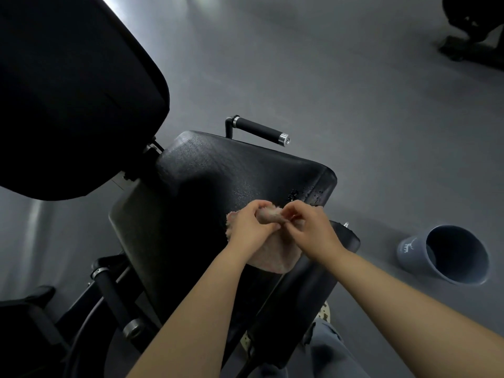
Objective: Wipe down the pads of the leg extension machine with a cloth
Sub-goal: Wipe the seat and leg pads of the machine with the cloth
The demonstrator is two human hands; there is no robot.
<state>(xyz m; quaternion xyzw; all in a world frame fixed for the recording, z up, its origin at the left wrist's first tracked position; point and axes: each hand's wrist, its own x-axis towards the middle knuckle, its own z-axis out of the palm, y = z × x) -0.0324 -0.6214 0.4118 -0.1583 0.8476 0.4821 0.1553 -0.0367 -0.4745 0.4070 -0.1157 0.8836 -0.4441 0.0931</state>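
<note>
Both hands, left hand [252,225] and right hand [311,227], pinch the cloth [272,257] over the seat pad [218,173]. Looks like refolding; next it needs pressing flat by the wet droplets [302,193].

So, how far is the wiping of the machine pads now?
Early, it seems. Nothing looks clearly finished: droplets sit on the seat pad near its far edge. In hand: the left hand and right hand both grip the pink cloth over the seat, apparently bunching it. Left: wiping the seat, the back pad, and the roller pad beside the right hand.
</note>
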